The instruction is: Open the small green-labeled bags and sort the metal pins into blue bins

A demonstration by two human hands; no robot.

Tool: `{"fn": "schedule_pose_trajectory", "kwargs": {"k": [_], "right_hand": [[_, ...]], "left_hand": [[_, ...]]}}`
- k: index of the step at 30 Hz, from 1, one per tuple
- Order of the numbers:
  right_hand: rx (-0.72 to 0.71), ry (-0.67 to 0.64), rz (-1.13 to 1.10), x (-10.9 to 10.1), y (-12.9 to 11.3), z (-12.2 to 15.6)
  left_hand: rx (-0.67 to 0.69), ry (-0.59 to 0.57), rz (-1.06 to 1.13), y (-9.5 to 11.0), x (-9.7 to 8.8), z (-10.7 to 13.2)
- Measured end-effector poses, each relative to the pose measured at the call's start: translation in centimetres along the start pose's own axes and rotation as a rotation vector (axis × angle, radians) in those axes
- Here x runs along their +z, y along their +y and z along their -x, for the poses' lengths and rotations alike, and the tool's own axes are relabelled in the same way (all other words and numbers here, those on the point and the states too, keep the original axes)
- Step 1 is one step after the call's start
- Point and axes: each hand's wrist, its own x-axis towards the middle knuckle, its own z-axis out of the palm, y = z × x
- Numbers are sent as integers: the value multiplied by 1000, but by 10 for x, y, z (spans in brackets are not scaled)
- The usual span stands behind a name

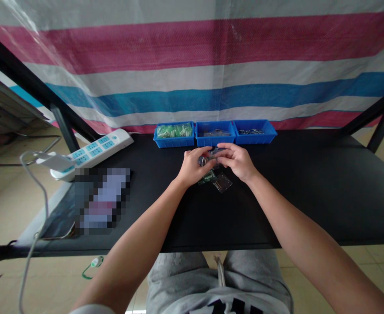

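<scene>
My forearms reach forward over the black table (218,222), angled inward. Ahead lie a small clear packet (223,184) and a green piece (207,177). Beyond, my left hand (194,165) and right hand (241,163) nearly meet, fingers curled, thumbs close to fingertips, gripping a crinkled plastic bag (203,161) between them. Three blue bins (215,141) stand behind.

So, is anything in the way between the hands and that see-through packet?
Nothing I can see: the left hand and right hand both touch the clear packet. The green board and flat packet lie on the table, closer to the person, not between.
</scene>
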Motion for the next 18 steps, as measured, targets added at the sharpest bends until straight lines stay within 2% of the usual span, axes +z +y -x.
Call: {"fn": "schedule_pose_trajectory", "kwargs": {"k": [4,8,11,18], "right_hand": [[-102,-8,103,-1,2,-1],[-153,60,237,-2,0,-1],[-144,63,259,-3,-2,0],[-56,47,124,-3,-1,1]], "left_hand": [[86,88,36,-1,3,-1],[82,198,-82,-3,3,1],[55,218,-120,-2,3,2],[66,181,-115,0,3,2]]}}
